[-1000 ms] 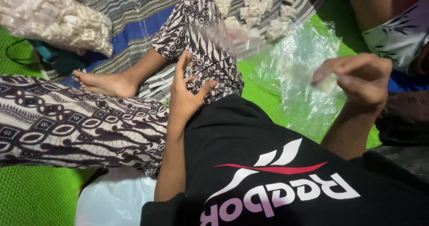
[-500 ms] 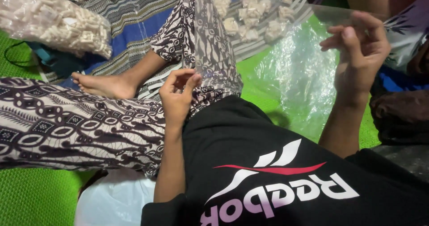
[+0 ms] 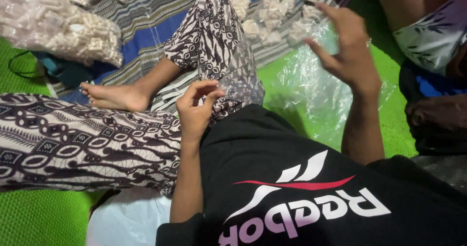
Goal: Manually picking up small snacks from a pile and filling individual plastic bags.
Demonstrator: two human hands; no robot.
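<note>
My left hand (image 3: 194, 112) rests by my knee in patterned trousers (image 3: 219, 46). Its thumb and forefinger are pinched on the thin edge of a clear plastic bag (image 3: 311, 90). My right hand (image 3: 348, 49) is raised at the upper right with its fingers partly spread, and it holds the top of the same bag. The crinkled film hangs below it over the green mat (image 3: 394, 119). I cannot see anything inside the bag.
A big clear sack of small white pieces (image 3: 58, 27) lies at the top left. Several small packets of white pieces (image 3: 265, 17) sit on a striped cloth (image 3: 146, 12). Another person's clothed body (image 3: 428, 27) is at the upper right. A white plastic bag (image 3: 131, 221) lies beside my leg.
My right hand rose with the clear bag and its fingers spread. My left hand curled from flat on my knee into a pinch on the film.
</note>
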